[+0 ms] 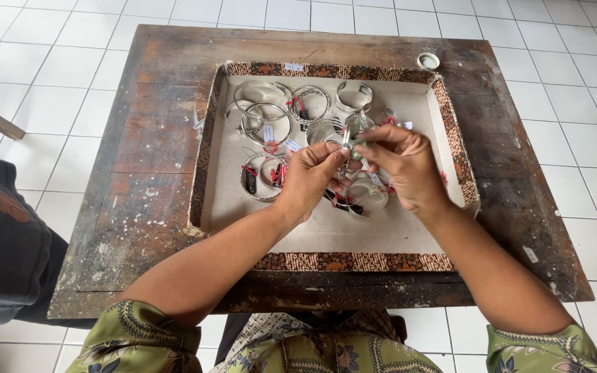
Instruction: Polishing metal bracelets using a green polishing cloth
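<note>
Both of my hands meet over the middle of the shallow tray (209, 138), fingertips pinched together on one silver bangle (351, 131). My left hand (310, 174) closes on its near side and my right hand (403, 166) grips it from the right; both grips are tight, with barely any gap between thumb and fingers. What exactly I do to the bangle I cannot tell, since my fingers hide most of it.

As I judge it, the work is partway through: several tagged bangles (265, 114) lie at the far left of the tray, with red threads and small paper tags, and a few more (264, 176) sit just left of my left hand. Others lie under my hands.

The tray's patterned rim stands up on all sides, close to my right wrist. Its near part is bare card, with room to set things down. The worn wooden table (153, 159) has open space on the left, and a small round lid (428, 61) sits at the far right corner.
</note>
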